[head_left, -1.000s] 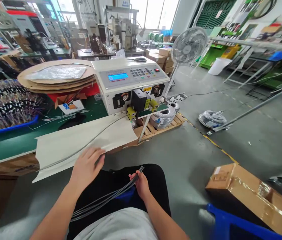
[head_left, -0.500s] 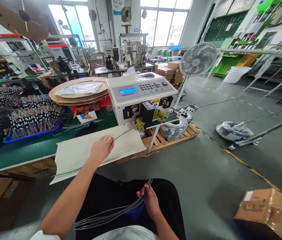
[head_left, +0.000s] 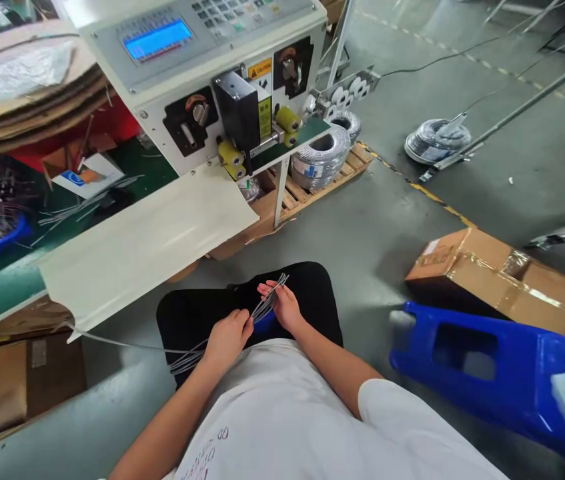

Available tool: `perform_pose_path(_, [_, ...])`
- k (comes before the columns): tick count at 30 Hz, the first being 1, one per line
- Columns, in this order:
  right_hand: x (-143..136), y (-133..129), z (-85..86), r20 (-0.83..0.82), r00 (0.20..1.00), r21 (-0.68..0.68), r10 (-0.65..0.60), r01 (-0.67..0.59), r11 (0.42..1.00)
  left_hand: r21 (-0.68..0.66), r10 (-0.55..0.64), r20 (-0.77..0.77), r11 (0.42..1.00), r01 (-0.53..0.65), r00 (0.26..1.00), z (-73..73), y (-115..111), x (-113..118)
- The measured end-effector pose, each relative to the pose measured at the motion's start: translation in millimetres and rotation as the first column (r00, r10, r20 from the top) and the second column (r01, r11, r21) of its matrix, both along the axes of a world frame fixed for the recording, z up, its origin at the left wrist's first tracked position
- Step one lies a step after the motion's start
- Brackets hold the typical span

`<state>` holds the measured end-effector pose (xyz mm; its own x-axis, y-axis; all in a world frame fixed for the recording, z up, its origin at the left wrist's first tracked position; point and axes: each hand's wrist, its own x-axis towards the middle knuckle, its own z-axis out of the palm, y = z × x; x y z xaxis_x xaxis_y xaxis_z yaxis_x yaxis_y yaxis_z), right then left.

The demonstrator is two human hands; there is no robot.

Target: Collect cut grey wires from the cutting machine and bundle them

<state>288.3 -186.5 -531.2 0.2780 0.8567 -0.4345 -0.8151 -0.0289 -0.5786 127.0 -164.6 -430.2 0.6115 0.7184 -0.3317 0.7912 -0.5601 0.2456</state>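
A bundle of thin grey cables [head_left: 263, 308] lies across my lap, its near-level ends poking up past my right hand [head_left: 287, 308]. That hand is closed around the bundle near those ends. My left hand [head_left: 231, 335] is closed on the cables further down, a short way to the left. One grey cable [head_left: 122, 343] trails leftward from my left hand to the edge of the cream sheet [head_left: 152, 237]. Beyond the sheet stands the cream wire-cutting machine [head_left: 162, 100] with a lit blue screen and yellow rollers [head_left: 232, 155].
Cable coils [head_left: 322, 157] rest on a wooden pallet [head_left: 302, 193] behind the machine. At right are a taped cardboard box [head_left: 492, 267] and a blue plastic stool [head_left: 512, 367]. Another box [head_left: 27, 387] stands at lower left. Cardboard discs [head_left: 27, 100] sit on the green bench.
My left hand has come off the cream sheet, drawing a cable back to the bundle at my lap. The head view has tilted down and closer.
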Motion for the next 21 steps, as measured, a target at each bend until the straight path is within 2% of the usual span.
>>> perform_pose_path(2, [0.0, -2.0, -0.3, 0.004, 1.000, 0.003, 0.004, -0.004, 1.000, 0.001, -0.003, 0.005, 1.000, 0.003, 1.000, -6.5, -0.8, 0.1])
perform_pose_path(10, [-4.5, -2.2, 1.0, 0.021, 1.000, 0.034, -0.004, 0.003, 0.999, 0.023, -0.034, -0.117, 0.999, 0.037, 0.993, -12.9, -0.7, 7.2])
perform_pose_path(13, [-5.4, -1.4, -2.4, 0.017, 1.000, 0.051, 0.001, -0.002, 0.999, 0.020, -0.043, -0.143, 0.999, 0.047, 0.989, -16.5, 0.4, 14.1])
perform_pose_path(16, [-5.7, 0.5, -9.8, -0.010, 1.000, 0.063, -0.010, 0.011, 0.998, 0.021, -0.060, -0.156, 0.998, 0.064, 0.986, -13.2, 3.7, 18.9])
perform_pose_path(19, [-5.9, 1.9, -16.6, -0.064, 0.995, 0.024, -0.074, 0.076, 0.997, -0.011, -0.050, -0.170, 0.999, 0.048, 0.984, -0.5, 7.0, 0.9])
perform_pose_path(21, [-4.8, 2.3, -19.5, -0.104, 0.985, -0.022, -0.137, 0.135, 0.991, -0.071, -0.007, -0.225, 0.997, -0.009, 0.974, 5.3, 8.6, -34.3])
